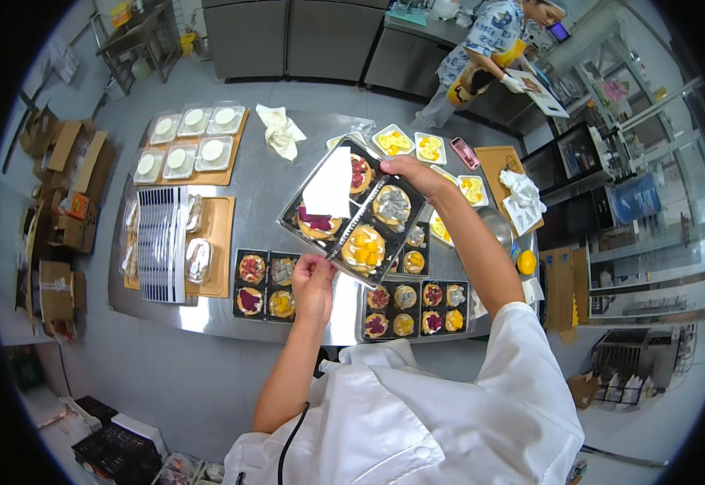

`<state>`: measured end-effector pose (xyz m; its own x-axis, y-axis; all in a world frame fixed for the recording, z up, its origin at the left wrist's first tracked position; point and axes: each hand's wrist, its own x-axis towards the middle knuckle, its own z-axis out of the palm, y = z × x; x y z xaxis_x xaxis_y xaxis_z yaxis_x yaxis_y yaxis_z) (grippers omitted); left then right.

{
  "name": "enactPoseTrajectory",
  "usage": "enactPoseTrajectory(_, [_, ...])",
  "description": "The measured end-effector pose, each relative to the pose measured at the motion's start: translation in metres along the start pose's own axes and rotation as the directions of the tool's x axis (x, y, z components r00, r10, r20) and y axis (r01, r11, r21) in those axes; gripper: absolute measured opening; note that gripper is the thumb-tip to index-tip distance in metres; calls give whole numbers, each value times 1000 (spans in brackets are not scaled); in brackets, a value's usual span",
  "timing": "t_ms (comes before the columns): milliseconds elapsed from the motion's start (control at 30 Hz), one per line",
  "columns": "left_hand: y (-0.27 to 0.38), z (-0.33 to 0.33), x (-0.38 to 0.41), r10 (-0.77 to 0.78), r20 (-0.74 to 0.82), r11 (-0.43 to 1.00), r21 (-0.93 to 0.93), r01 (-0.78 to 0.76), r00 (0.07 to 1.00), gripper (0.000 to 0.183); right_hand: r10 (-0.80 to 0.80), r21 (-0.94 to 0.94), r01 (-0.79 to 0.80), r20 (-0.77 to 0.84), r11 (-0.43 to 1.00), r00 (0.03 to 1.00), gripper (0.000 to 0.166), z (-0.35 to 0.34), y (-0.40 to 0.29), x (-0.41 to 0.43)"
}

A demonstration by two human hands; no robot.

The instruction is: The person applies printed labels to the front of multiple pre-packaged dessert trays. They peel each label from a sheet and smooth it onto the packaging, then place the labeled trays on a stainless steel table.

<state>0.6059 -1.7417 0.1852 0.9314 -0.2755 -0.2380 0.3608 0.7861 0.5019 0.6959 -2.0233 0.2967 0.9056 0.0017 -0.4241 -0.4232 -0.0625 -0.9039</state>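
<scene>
Both hands hold up a square black tray (358,209) of topped tarts, tilted above the steel table. My right hand (413,176) grips its upper right corner; my left hand (315,282) pinches the lower edge. A clear cover seems to lie over the tray, with white glare or a white sheet on its left part; which one I cannot tell. One tart carries yellow cubes (364,248), another grey pieces (392,206), others purple and red toppings. More black trays of tarts sit beneath, at left (259,311) and right (420,308), near the table's front edge.
The steel table (255,200) bears boxed white-topped desserts (196,121) on a tan tray, a stack of striped sheets (161,242), a crumpled cloth (281,130), white dishes of yellow fruit (430,148), a phone (464,153) and a metal bowl (495,225). A co-worker (479,54) stands beyond, holding a white board.
</scene>
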Motion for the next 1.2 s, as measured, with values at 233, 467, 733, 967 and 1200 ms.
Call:
enactPoseTrajectory(233, [7,6,-7,-39,-8,999,-36,38,999,13,18,-97,-23,-45,995,999,59,17,-19,-26])
enactPoseTrajectory(467, [-1,2,-4,-43,2,999,-32,44,999,21,40,-4,-39,84,999,996,63,3,10,-9])
enactPoseTrajectory(733, [-10,-6,-5,-303,-15,925,-243,291,953,33,36,110,-39,31,993,999,47,16,1,-19])
enactPoseTrajectory(967, [-17,-19,5,-348,-206,937,-78,339,915,26,80,58,-76,-57,995,995,56,-2,28,-8])
enactPoseTrajectory(1200, [27,10,-4,-203,-149,962,155,226,968,48,21,9,-21,7,1000,1000,41,29,42,-5])
